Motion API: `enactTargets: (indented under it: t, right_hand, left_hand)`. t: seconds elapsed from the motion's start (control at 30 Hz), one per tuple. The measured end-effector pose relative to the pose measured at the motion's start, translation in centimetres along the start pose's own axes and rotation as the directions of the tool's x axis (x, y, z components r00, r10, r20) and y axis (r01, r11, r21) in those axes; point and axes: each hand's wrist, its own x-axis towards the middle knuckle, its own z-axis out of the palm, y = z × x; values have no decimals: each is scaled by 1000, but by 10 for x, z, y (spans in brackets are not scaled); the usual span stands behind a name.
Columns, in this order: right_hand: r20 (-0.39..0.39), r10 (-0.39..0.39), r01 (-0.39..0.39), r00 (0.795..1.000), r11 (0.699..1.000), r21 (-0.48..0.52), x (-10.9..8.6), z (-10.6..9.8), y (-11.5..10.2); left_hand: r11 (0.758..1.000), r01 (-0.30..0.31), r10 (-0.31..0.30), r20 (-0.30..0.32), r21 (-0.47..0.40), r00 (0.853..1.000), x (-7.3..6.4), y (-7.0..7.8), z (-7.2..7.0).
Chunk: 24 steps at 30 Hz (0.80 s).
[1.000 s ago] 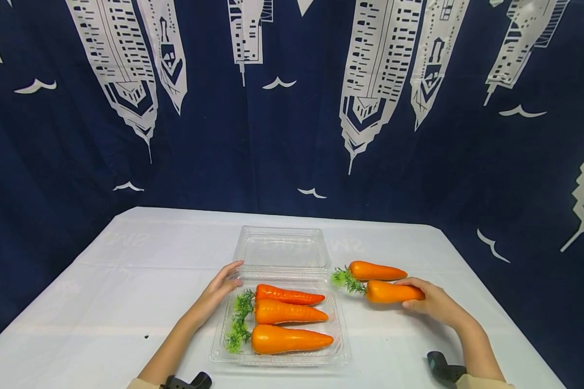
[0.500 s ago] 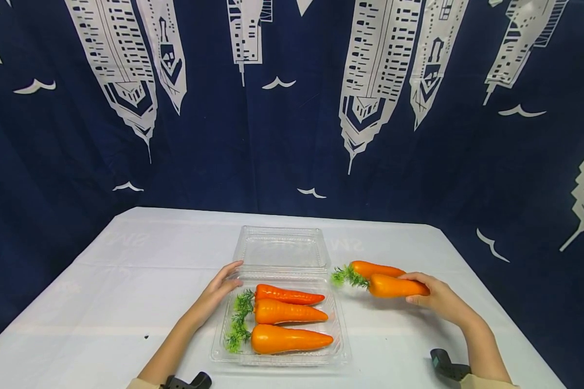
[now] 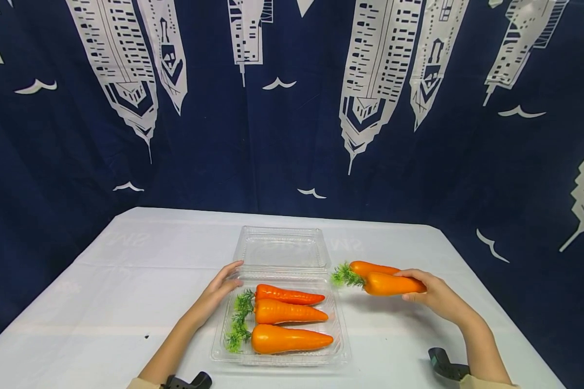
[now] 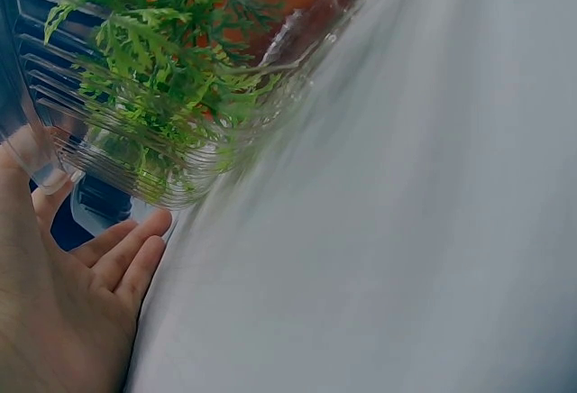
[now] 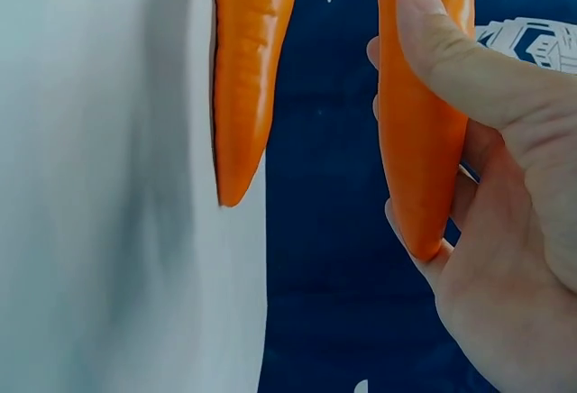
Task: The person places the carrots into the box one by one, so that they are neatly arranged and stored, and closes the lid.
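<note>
My right hand [image 3: 437, 294] holds an orange carrot [image 3: 388, 284] by its tapered end, thumb on one side and fingers behind, as the right wrist view shows. This carrot is raised off the white table, its green leaves pointing left. Just behind it another carrot [image 3: 367, 267] lies on the cloth; their leaves overlap in the head view. My left hand [image 3: 216, 293] is at the back left corner of a clear plastic container [image 3: 344, 351], relaxed fingers against its side. Inside the container three carrots [image 3: 292, 339] lie in a row, leaves to the left.
The container's clear lid [image 3: 282, 246] lies folded back behind it, hinged to the base. A white cloth covers the table [image 3: 126, 302]. Behind stands a dark blue curtain [image 3: 282, 140] with white building prints. A small dark speck [image 3: 146, 336] is on the cloth at left.
My right hand has lifted the front carrot off the table, then shifted it slightly left. The left hand, the container and its carrots have stayed in place.
</note>
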Motion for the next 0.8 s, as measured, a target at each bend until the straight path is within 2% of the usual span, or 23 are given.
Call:
enactTargets:
  t: [0.4,0.8]
  right_hand:
    - [2,-36,36,999,999,-5,3,1,-16]
    - [44,-44,44,998,999,8,4,3,-35]
  left_hand:
    - [1000,-8,8,5,6,1000,0,0,0]
    - [1000,-18,19,13,-9,1000,-1,-1,0]
